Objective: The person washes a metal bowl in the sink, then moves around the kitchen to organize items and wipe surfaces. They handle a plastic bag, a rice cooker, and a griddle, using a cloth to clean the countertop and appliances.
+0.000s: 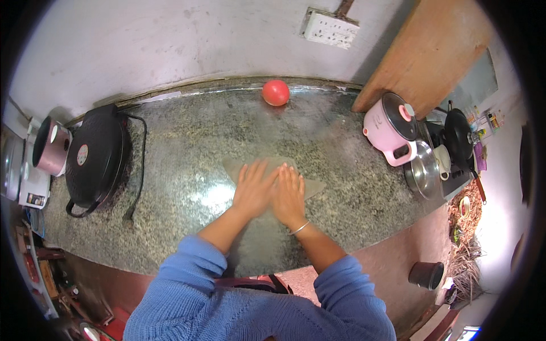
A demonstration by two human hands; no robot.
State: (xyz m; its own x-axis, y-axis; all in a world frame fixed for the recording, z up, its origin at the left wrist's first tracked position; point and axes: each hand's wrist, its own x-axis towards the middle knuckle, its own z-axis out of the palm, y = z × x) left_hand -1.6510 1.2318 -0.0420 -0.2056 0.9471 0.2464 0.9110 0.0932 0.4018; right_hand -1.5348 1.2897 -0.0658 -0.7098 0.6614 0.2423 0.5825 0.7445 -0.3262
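Observation:
Both palms press flat on a thin greyish-brown cloth spread on the speckled stone countertop. My left hand lies on its left part, slightly blurred, fingers pointing away from me. Beside it my right hand, with a silver bangle at the wrist, rests on the cloth with its fingers held close. The fingertips of the two hands come together near the middle. Much of the cloth is hidden under them. Beyond, close to the wall, sits a round red object, possibly a tomato or a ball.
At left stand a black electric griddle with its cord and a pink pot. A pink electric pot, a steel bowl and a black wok are at right. A power socket hangs on the wall.

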